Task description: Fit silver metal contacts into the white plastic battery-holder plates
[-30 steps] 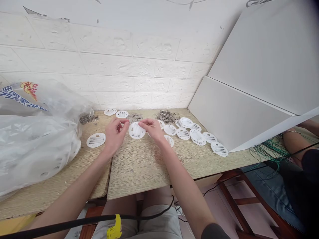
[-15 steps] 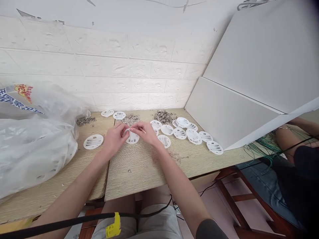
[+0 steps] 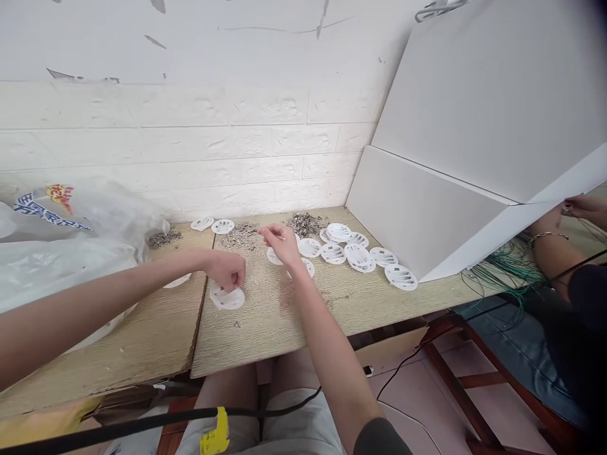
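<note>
Hands have parted: my left hand (image 3: 228, 270) curls onto the white disc (image 3: 227, 298) mid-frame, and my right hand (image 3: 283, 242) pinches a thin stick (image 3: 279, 237) beside the metal bits (image 3: 243, 236).

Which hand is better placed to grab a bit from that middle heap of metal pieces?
Probably the right hand: its fingertips sit at the edge of the heap. The left hand holds a white disc.
</note>
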The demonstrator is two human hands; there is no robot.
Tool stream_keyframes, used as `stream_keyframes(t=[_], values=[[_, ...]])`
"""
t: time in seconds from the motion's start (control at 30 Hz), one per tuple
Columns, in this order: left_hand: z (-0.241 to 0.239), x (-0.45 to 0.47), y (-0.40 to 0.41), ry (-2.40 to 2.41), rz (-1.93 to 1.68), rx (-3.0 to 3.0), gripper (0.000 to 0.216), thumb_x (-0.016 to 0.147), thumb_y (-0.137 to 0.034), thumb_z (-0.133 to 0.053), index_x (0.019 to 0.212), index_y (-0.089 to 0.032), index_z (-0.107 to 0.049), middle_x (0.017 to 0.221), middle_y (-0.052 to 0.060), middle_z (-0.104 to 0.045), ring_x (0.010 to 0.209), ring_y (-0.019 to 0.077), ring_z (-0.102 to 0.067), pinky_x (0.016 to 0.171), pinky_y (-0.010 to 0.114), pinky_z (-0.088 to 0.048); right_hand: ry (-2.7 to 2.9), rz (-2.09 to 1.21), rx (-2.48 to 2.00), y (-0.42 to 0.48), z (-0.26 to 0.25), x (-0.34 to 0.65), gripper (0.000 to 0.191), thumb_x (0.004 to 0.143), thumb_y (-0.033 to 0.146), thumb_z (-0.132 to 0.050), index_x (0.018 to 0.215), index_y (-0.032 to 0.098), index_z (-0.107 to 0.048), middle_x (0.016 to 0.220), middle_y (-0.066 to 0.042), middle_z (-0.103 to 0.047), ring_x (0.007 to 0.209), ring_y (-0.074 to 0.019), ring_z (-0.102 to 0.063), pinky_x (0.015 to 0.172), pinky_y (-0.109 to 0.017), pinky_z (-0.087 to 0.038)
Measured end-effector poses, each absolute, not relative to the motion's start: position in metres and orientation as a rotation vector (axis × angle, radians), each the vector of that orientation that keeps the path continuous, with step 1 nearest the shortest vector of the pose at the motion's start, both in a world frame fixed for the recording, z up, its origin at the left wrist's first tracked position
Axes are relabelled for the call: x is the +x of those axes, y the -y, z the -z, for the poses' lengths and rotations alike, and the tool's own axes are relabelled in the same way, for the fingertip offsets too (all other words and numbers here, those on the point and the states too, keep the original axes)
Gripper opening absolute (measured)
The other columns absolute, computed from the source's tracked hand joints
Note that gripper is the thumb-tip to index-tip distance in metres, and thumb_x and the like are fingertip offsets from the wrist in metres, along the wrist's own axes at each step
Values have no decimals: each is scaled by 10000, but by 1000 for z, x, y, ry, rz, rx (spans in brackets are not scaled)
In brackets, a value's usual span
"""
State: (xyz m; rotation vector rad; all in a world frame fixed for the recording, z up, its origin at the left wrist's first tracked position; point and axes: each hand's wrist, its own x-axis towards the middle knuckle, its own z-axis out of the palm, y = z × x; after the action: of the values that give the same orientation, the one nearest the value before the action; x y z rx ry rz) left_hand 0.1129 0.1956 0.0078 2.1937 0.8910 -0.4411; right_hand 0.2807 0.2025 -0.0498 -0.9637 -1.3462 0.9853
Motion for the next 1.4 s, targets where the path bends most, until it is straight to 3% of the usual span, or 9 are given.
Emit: stream_keyframes(t=[0.1, 0.2, 0.53, 0.77, 1.1, 1.23, 1.4], values=[[-9, 123, -192, -891, 701, 2205, 110, 494, -110, -540, 505, -172, -630, 487, -18, -547, 476, 117, -415, 475, 240, -300, 1341, -985, -980, -204, 51, 282, 263, 799, 391, -596, 772, 149, -696, 627, 11, -569, 611, -114, -524, 612, -239, -404], [-7, 125, -188, -916, 737, 2255, 113, 516, -100, -523, 534, -160, -618, 512, -14, -553, 505, 119, -427, 496, 244, -314, 1350, -998, -972, -204, 50, 281, 253, 808, 371, -585, 762, 145, -690, 605, 17, -552, 592, -107, -510, 595, -234, -399], [14, 94, -164, -1110, 391, 2443, 140, 665, -74, -534, 687, -161, -641, 635, 1, -597, 600, 131, -518, 599, 244, -355, 1389, -999, -973, -208, 53, 276, 219, 802, 341, -587, 763, 156, -699, 590, 24, -565, 559, -94, -483, 563, -218, -372], [19, 83, -150, -1145, 275, 2735, 135, 759, -124, -576, 838, -212, -642, 949, 61, -565, 909, 219, -535, 668, 271, -333, 1383, -1029, -964, -206, 54, 274, 274, 794, 392, -586, 755, 140, -687, 573, 26, -534, 558, -94, -473, 558, -224, -361], [16, 82, -152, -1090, 200, 2602, 125, 703, -73, -579, 740, -184, -625, 792, 43, -554, 837, 208, -521, 670, 276, -338, 1313, -1062, -963, -201, 49, 277, 256, 758, 397, -621, 759, 149, -688, 602, 19, -551, 574, -96, -492, 573, -228, -391], [19, 76, -160, -1018, -152, 2263, 75, 698, -158, -627, 767, -177, -649, 794, 31, -588, 744, 169, -521, 673, 271, -371, 1257, -986, -888, -196, 42, 280, 340, 782, 486, -612, 790, 155, -689, 613, 15, -548, 574, -95, -494, 577, -228, -409], [41, 80, -170, -677, -884, 1456, 168, 752, -346, -633, 776, -180, -615, 775, 50, -601, 710, 166, -522, 648, 289, -414, 1124, -904, -876, -195, 36, 283, 634, 870, 707, -354, 858, 172, -695, 634, -14, -576, 547, -101, -495, 577, -246, -426]])
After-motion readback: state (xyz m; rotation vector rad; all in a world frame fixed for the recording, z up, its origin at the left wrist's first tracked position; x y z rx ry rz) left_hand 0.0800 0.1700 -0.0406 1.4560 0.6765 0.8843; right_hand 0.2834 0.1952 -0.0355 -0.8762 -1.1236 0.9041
